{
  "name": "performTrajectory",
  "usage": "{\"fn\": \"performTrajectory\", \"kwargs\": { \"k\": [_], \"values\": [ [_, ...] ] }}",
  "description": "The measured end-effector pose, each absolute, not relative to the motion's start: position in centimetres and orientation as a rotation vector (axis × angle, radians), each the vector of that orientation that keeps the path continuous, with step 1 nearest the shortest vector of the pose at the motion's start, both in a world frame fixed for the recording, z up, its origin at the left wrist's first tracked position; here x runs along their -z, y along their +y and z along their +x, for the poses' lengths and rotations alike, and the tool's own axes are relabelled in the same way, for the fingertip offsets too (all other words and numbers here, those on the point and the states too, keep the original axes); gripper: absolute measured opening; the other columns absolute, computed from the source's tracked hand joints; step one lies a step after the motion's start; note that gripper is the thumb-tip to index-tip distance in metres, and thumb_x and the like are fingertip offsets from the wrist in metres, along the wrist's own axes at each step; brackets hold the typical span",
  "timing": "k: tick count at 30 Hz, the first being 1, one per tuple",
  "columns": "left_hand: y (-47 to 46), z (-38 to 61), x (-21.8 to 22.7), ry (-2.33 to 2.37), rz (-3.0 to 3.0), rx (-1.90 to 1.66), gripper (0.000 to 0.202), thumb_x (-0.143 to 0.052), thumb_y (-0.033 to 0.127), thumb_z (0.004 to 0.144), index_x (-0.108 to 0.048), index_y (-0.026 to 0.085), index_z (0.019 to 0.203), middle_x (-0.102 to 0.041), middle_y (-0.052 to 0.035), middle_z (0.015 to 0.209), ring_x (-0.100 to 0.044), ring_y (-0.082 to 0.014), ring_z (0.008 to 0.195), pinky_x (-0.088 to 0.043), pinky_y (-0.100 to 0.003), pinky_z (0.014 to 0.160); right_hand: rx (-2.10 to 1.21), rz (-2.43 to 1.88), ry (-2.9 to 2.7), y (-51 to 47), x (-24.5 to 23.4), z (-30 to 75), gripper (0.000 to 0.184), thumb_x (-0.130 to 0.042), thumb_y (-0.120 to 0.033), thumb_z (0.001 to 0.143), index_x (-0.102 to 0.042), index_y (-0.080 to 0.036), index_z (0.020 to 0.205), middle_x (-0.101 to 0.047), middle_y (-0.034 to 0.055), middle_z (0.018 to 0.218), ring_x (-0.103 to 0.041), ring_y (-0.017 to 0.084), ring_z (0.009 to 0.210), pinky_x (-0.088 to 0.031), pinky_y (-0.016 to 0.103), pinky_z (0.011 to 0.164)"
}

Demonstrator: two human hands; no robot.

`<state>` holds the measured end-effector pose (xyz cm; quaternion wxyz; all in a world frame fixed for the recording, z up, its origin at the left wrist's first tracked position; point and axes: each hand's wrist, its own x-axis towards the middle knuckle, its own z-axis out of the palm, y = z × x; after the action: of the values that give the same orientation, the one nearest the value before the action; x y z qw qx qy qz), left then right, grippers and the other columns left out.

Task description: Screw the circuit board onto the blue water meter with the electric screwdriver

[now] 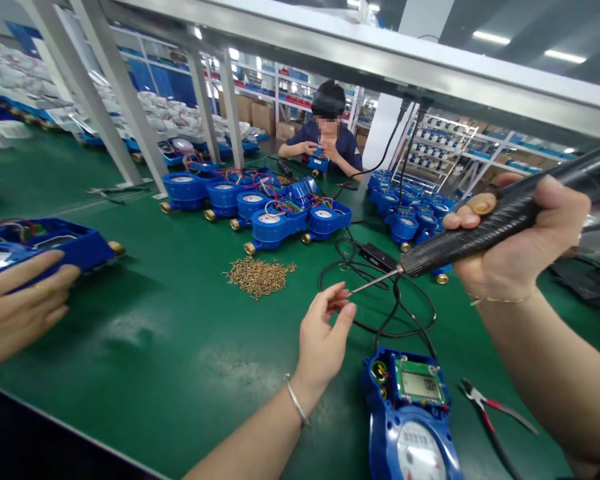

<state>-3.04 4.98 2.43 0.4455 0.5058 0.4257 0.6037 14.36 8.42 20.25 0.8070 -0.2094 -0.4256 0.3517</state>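
Observation:
My right hand (515,233) is wrapped round a black electric screwdriver (485,227), raised over the bench and slanting down to the left. Its thin steel bit (375,283) reaches the fingertips of my left hand (327,333). The left fingers are curled together around the bit's tip; anything small between them is too hard to make out. Below the screwdriver lies an opened blue water meter (375,427), showing a green circuit board with a display and a round dial. Left of my hands is a pile of small brass-coloured screws (260,277).
Red-handled cutting pliers (487,407) lie right of the meter. Black cable (430,313) loops behind it. Several blue meters (275,223) stand farther back, below a metal frame (330,47). Another person's hand (25,300) touches a meter at left; a co-worker (325,137) sits opposite.

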Motion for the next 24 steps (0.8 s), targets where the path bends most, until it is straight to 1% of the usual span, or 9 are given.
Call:
{"fn": "performTrajectory", "kwargs": {
  "k": [4,6,8,12,18,22,24],
  "values": [
    [4.5,-2.6,-2.7,1.032,1.305,-1.531,0.025,-0.067,0.036,0.084,-0.069,0.019,0.103,-0.070,-0.0055,0.096,-0.064,-0.0180,0.089,-0.050,-0.028,0.081,-0.735,-0.465,-0.900,7.0,-20.2,14.9,0.034,-0.037,-0.043,0.086,-0.058,-0.016,0.085,-0.051,-0.0017,0.051,-0.046,0.011,0.044,-0.044,0.026,0.046],
    [4.3,-2.4,-2.9,1.038,1.322,-1.544,0.019,-0.067,0.034,0.084,-0.071,0.019,0.094,-0.070,-0.0041,0.089,-0.065,-0.0169,0.083,-0.050,-0.026,0.076,-0.726,-0.472,-0.889,6.5,-20.2,15.0,0.034,-0.037,-0.043,0.087,-0.058,-0.016,0.086,-0.051,-0.0019,0.051,-0.046,0.011,0.043,-0.044,0.026,0.046],
    [4.2,-2.3,-3.0,1.043,1.341,-1.552,0.016,-0.066,0.033,0.085,-0.071,0.019,0.090,-0.070,-0.0028,0.083,-0.064,-0.0157,0.078,-0.050,-0.025,0.071,-0.715,-0.478,-0.886,6.1,-20.2,15.1,0.033,-0.037,-0.042,0.087,-0.057,-0.017,0.085,-0.051,-0.0021,0.051,-0.046,0.011,0.043,-0.044,0.026,0.046],
    [4.0,-2.3,-3.1,1.037,1.410,-1.533,0.015,-0.062,0.032,0.088,-0.069,0.018,0.090,-0.069,-0.0011,0.079,-0.063,-0.0142,0.075,-0.050,-0.023,0.069,-0.693,-0.482,-0.885,5.6,-20.1,15.2,0.032,-0.036,-0.042,0.087,-0.056,-0.017,0.084,-0.051,-0.0024,0.051,-0.046,0.011,0.043,-0.043,0.026,0.045],
    [3.9,-2.6,-2.9,1.038,1.577,-1.480,0.016,-0.058,0.030,0.091,-0.068,0.018,0.089,-0.068,-0.0018,0.081,-0.064,-0.0149,0.078,-0.049,-0.025,0.072,-0.709,-0.464,-0.911,4.7,-19.5,15.2,0.033,-0.036,-0.044,0.087,-0.056,-0.017,0.087,-0.051,-0.0029,0.052,-0.046,0.011,0.044,-0.043,0.025,0.045],
    [3.9,-2.7,-2.7,1.027,1.691,-1.450,0.016,-0.055,0.030,0.093,-0.067,0.019,0.090,-0.069,-0.0024,0.082,-0.065,-0.0157,0.079,-0.050,-0.026,0.072,-0.674,-0.431,-1.041,4.6,-19.2,15.9,0.030,-0.046,-0.045,0.082,-0.056,-0.019,0.090,-0.054,-0.0033,0.052,-0.049,0.012,0.046,-0.045,0.027,0.045],
    [3.8,-2.6,-2.8,1.008,1.744,-1.447,0.015,-0.054,0.028,0.094,-0.066,0.019,0.091,-0.069,-0.0023,0.083,-0.065,-0.0154,0.079,-0.050,-0.026,0.073,-0.675,-0.399,-1.125,4.6,-19.2,16.5,0.033,-0.054,-0.049,0.078,-0.057,-0.019,0.091,-0.057,-0.0035,0.054,-0.050,0.012,0.046,-0.045,0.027,0.043]
  ]
}}
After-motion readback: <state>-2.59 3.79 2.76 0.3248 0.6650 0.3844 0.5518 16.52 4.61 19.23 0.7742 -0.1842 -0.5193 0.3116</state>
